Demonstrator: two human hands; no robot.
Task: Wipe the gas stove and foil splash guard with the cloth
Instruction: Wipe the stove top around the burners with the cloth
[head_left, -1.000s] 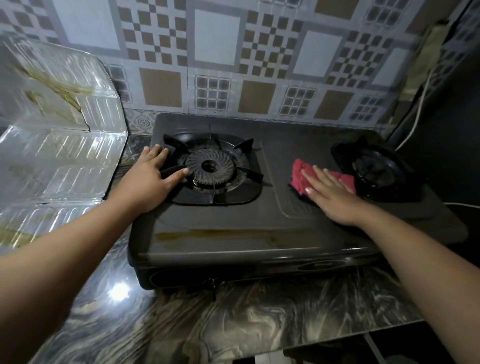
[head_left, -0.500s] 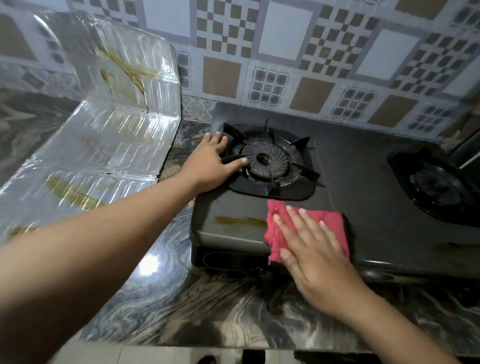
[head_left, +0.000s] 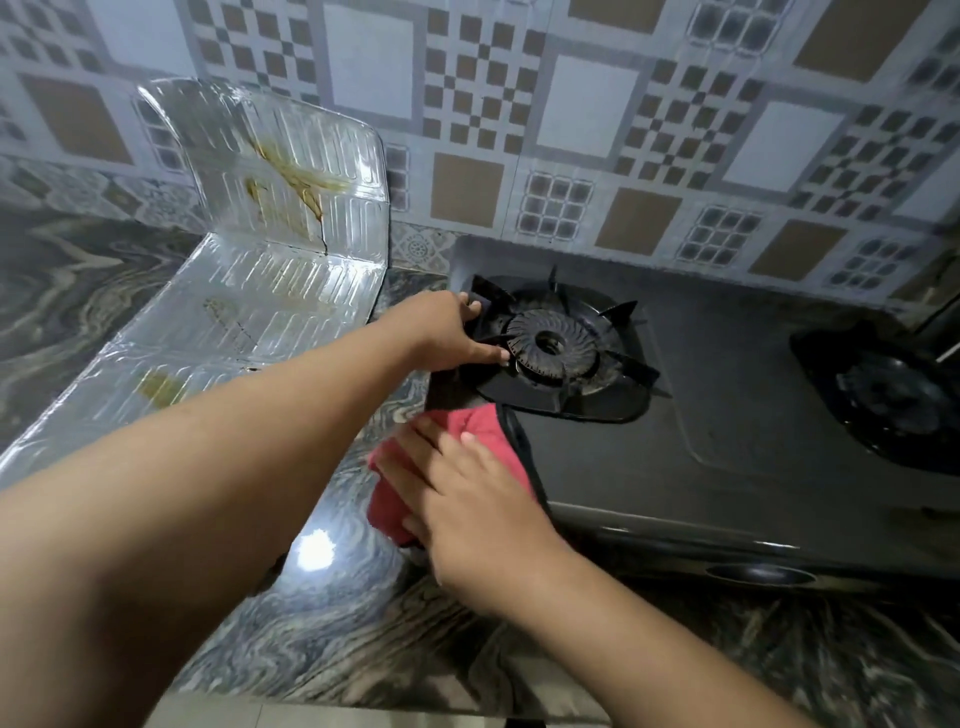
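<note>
A black two-burner gas stove sits on a marbled counter. My right hand presses flat, fingers straight, on a red cloth at the stove's front left corner; part of the cloth hangs over the stove's left edge. My left hand rests on the stove's left side, thumb and fingers touching the pan support of the left burner. A foil splash guard lies bent to the left of the stove, with brown grease streaks on its upright panel.
The right burner is dark at the right edge. A patterned tile wall runs behind the stove. The marbled counter stretches in front and to the left, with its front edge near the frame's bottom.
My right hand has slid the red cloth from near the right burner across the stove's front to its front left corner. My left hand stayed by the left burner.
</note>
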